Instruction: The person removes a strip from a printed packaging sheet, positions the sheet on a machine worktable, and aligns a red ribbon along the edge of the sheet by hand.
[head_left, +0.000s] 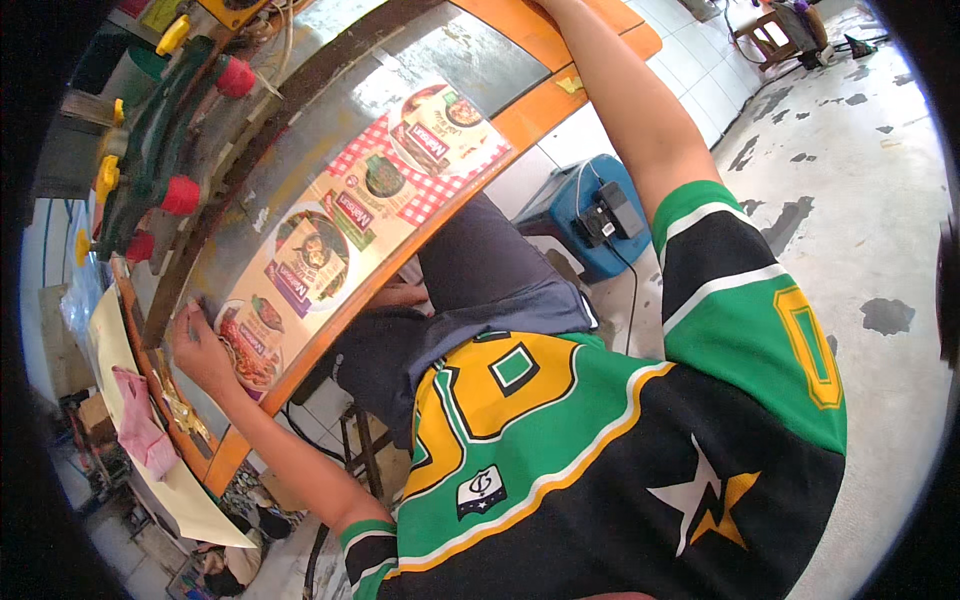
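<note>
While left hand rests on counter | arm outstretched

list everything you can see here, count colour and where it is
counter: one, shiny metal top with an orange edge, curving across the upper left
food menu sheet: one, pictures of dishes with a red check patch, lying on the counter
bottles: at least three with red caps, in a green rack at the far left of the counter
pink cloth: one, on a pale yellow board at lower left
blue box: one, on the floor below the counter, with a black device on top
floor: grey, with dark patches, right side
jersey: one, green, black and yellow, lower centre
left hand: on the counter by the menu's lower end
right hand: out of view; only the arm shows, reaching up
</note>
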